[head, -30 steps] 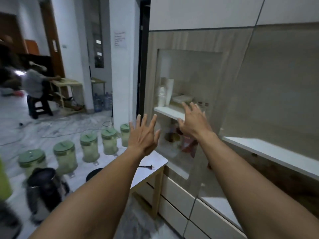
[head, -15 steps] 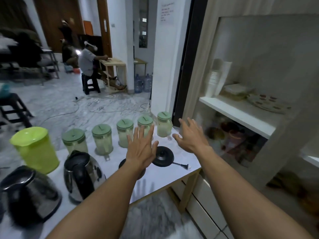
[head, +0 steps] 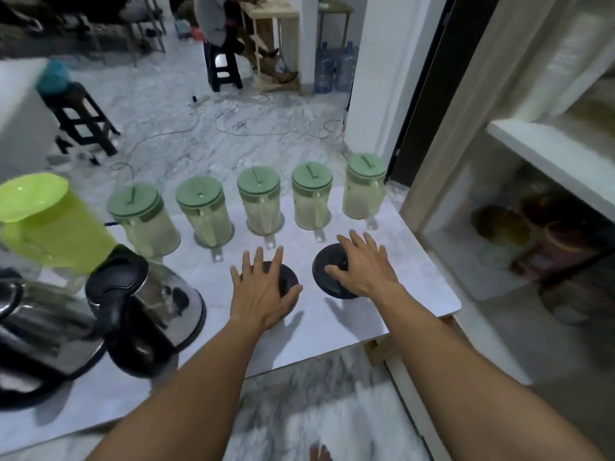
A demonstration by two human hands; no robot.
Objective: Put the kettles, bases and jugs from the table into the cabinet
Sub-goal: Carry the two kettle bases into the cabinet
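Two black round kettle bases lie on the white table (head: pixel 419 291). My left hand (head: pixel 263 291) is spread over the left base (head: pixel 289 277), and my right hand (head: pixel 364 266) is spread over the right base (head: pixel 323 285); neither hand grips. Behind them stands a row of several clear jugs with green lids (head: pixel 259 204). At the left are a lime-green jug (head: pixel 50 227) and two steel kettles, one nearer the middle (head: pixel 156 304) and one at the edge (head: pixel 40 337). The cabinet (head: pixel 549 151) is open on the right.
Bowls and pots (head: pixel 502 227) fill the cabinet's lower compartment under a white shelf. Beyond the table are a black stool (head: pixel 83 121), cables on the marble floor (head: pixel 206 118), water bottles (head: pixel 332 68) and a seated person (head: pixel 216 24).
The view has swung from the cabinet down to the table. Both hands came down from chest height onto the two black bases.
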